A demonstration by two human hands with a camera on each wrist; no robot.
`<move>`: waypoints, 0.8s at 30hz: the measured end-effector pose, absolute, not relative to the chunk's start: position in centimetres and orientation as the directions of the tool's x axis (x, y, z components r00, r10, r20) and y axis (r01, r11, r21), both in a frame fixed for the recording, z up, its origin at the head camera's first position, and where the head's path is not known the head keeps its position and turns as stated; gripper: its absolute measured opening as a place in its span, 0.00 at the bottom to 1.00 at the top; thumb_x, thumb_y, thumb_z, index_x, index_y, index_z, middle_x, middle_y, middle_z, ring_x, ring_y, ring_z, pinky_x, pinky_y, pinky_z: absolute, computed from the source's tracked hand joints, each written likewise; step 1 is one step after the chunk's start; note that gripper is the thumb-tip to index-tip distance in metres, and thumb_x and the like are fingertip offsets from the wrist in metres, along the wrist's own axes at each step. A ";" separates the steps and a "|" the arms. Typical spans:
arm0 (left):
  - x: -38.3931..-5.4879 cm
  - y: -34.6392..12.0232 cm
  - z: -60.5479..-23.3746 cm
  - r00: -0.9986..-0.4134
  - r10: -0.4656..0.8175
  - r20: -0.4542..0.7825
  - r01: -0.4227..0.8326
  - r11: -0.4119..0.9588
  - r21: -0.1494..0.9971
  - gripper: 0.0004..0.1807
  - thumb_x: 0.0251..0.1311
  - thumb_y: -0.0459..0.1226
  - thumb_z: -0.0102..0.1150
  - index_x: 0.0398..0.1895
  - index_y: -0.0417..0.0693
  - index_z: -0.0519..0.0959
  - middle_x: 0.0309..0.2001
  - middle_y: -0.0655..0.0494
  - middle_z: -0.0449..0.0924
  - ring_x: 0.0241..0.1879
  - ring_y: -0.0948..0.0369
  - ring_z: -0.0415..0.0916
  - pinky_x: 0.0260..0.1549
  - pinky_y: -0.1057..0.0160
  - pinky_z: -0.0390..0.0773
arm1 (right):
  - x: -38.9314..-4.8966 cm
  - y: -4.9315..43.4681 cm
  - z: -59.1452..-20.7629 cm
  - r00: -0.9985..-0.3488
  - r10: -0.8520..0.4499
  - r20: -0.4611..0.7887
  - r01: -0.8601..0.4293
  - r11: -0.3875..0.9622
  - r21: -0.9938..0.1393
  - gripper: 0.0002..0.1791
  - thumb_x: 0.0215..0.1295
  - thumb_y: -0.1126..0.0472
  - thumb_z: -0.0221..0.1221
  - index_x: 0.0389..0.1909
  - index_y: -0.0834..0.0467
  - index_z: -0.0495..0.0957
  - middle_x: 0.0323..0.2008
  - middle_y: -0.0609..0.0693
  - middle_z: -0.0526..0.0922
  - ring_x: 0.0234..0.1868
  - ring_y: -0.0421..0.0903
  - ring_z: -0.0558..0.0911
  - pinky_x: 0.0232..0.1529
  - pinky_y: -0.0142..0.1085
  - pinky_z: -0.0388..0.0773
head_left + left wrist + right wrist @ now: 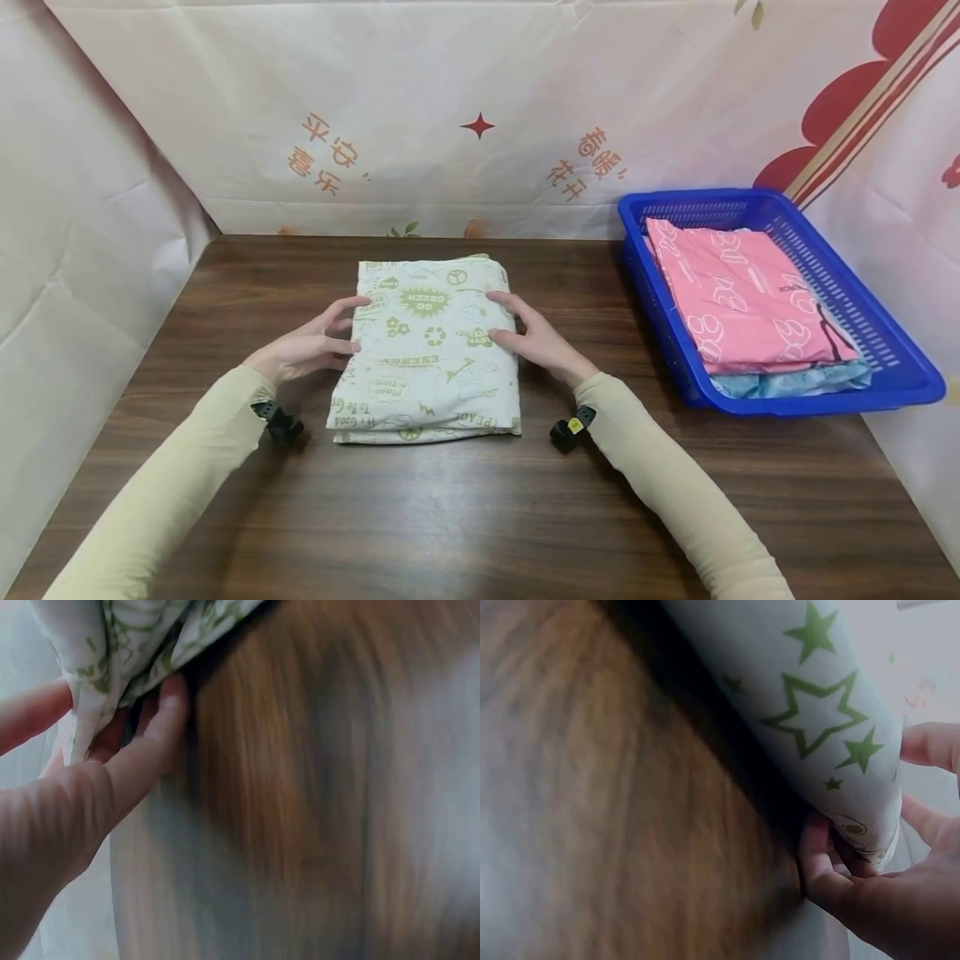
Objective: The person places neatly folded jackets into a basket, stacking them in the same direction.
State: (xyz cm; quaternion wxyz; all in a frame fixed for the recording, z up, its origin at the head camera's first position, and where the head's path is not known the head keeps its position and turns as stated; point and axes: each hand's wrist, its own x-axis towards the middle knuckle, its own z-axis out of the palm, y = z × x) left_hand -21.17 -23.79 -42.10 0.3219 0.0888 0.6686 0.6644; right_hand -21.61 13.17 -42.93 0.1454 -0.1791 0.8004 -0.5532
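Note:
A folded white cloth (427, 367) with green print lies on the brown table in the head view, its front edge showing stacked layers. My left hand (307, 346) grips its left side; in the left wrist view, fingers and thumb of the left hand (97, 772) are on both faces of the gathered edge. On the opposite side my right hand (543, 337) grips the edge. The right wrist view has the right hand (900, 877) with some digits tucked beneath the rounded, star-printed fold of the cloth (810, 712) and others against its outer side.
At the right stands a blue plastic basket (810, 405) holding a folded pink cloth (742, 292) on top of a light blue one (795, 383). Printed white sheeting (420, 75) hangs behind the wooden table (450, 517) and along both sides.

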 end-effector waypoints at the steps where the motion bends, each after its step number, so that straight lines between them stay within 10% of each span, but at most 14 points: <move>1: -21.1 -23.4 -42.2 -0.777 0.550 -0.306 -0.318 0.077 0.945 0.41 0.65 0.23 0.49 0.74 0.60 0.47 0.67 0.39 0.46 0.53 0.51 0.68 0.51 0.48 0.69 | -21.6 13.5 -42.8 -0.897 -0.441 -0.038 -0.115 0.315 -0.942 0.33 0.68 0.60 0.57 0.72 0.48 0.60 0.71 0.54 0.55 0.65 0.53 0.60 0.58 0.49 0.63; 12: -20.1 -20.1 -43.2 -0.780 0.573 -0.251 -0.335 -0.044 0.941 0.42 0.65 0.19 0.45 0.75 0.61 0.45 0.70 0.45 0.30 0.52 0.48 0.64 0.47 0.47 0.72 | -21.4 15.9 -42.7 -0.902 -0.431 -0.016 -0.114 0.274 -0.955 0.42 0.61 0.62 0.65 0.73 0.48 0.56 0.72 0.53 0.52 0.67 0.52 0.58 0.63 0.49 0.58; 24: -20.2 -17.4 -42.8 -0.818 0.497 -0.290 -0.356 -0.040 0.934 0.42 0.65 0.21 0.48 0.76 0.62 0.48 0.62 0.34 0.51 0.53 0.50 0.66 0.52 0.52 0.70 | -21.2 18.3 -42.5 -0.922 -0.377 -0.085 -0.036 0.304 -0.952 0.45 0.59 0.62 0.67 0.74 0.46 0.54 0.73 0.53 0.50 0.68 0.52 0.54 0.66 0.50 0.52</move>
